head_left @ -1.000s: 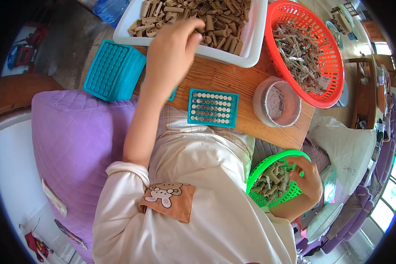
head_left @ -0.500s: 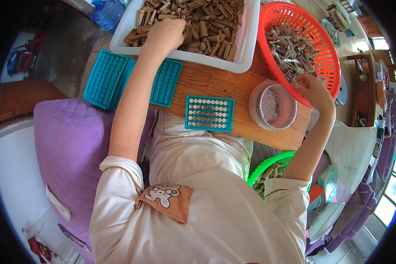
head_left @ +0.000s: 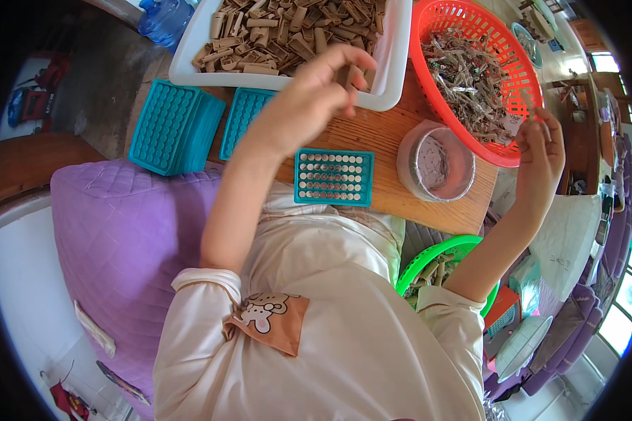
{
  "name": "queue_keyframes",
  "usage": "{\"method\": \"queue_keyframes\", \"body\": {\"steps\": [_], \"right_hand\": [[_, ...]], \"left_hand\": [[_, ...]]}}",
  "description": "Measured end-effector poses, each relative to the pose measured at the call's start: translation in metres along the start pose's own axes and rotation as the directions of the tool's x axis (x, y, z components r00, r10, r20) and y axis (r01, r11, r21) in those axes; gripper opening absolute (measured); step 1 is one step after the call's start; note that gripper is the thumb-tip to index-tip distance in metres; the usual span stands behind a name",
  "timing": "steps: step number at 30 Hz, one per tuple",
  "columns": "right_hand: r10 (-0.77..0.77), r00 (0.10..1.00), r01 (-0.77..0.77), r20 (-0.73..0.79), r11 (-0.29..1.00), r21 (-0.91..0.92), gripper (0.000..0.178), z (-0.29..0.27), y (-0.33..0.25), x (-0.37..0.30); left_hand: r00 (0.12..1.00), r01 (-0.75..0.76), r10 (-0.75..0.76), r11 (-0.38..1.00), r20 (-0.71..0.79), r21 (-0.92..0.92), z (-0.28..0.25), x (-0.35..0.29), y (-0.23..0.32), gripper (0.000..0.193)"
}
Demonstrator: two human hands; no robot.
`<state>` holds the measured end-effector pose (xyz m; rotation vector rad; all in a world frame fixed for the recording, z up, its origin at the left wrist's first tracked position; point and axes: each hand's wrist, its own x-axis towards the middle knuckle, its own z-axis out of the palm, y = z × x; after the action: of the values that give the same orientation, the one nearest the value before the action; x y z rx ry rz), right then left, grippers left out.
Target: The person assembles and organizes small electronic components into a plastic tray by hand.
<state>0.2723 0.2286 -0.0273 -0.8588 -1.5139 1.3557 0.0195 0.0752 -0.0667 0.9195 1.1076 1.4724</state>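
Observation:
Above the front rim of the white plastic tub (head_left: 390,90), my left hand (head_left: 305,105) has its fingers curled around a short brown tube-like piece (head_left: 347,76). Many such brown pieces (head_left: 260,35) fill the tub. To the right stands a red slotted basket (head_left: 428,88) heaped with thin, shiny, tangled strips (head_left: 467,77). At its near right side my right hand (head_left: 543,144) pinches something thin and small between thumb and fingers; its kind is too fine to make out. A teal tray (head_left: 333,201) with rows of round silvery discs lies on the table between my arms.
A stack of teal trays (head_left: 160,126) and another teal tray (head_left: 246,116) are at the left. A round pinkish-white tub (head_left: 411,168) stands near the right edge of the wooden table (head_left: 386,203). Below it, a green basket (head_left: 418,265) holds more brown pieces.
My left hand has come out of the pile in the white tub, moving right and nearer with a brown piece. My right hand has moved right, away from the strips, pinching something thin.

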Motion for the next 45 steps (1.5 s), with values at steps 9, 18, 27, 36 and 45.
{"method": "queue_keyframes", "body": {"steps": [9, 18, 27, 36, 45], "right_hand": [[0.193, 0.953, -0.146, 0.235, 0.968, -0.203, 0.02, 0.062, -0.002, -0.09], [0.187, 0.947, -0.023, 0.262, 0.851, -0.525, 0.019, 0.072, 0.002, -0.124], [-0.084, 0.939, 0.309, 0.333, 0.631, -0.712, 0.034, 0.084, -0.013, -0.127], [-0.331, 0.807, 0.563, 0.489, 0.681, -0.467, 0.028, 0.107, -0.013, -0.125], [-0.173, 0.913, 0.302, 0.368, 0.895, -0.327, 0.028, 0.115, -0.01, -0.131]], "left_hand": [[0.94, -0.288, 0.332, 0.893, -0.075, 0.346, 0.066, -0.047, 0.001, 0.052], [0.972, -0.196, 0.232, 0.877, -0.029, 0.438, 0.072, -0.075, -0.002, 0.023], [0.952, -0.284, 0.305, 0.862, 0.019, 0.421, 0.065, -0.089, -0.016, 0.014], [0.955, -0.206, 0.246, 0.953, -0.168, 0.222, 0.059, -0.102, -0.02, 0.03], [0.903, -0.222, 0.278, 0.955, -0.327, 0.197, 0.065, -0.111, -0.034, 0.033]]}}
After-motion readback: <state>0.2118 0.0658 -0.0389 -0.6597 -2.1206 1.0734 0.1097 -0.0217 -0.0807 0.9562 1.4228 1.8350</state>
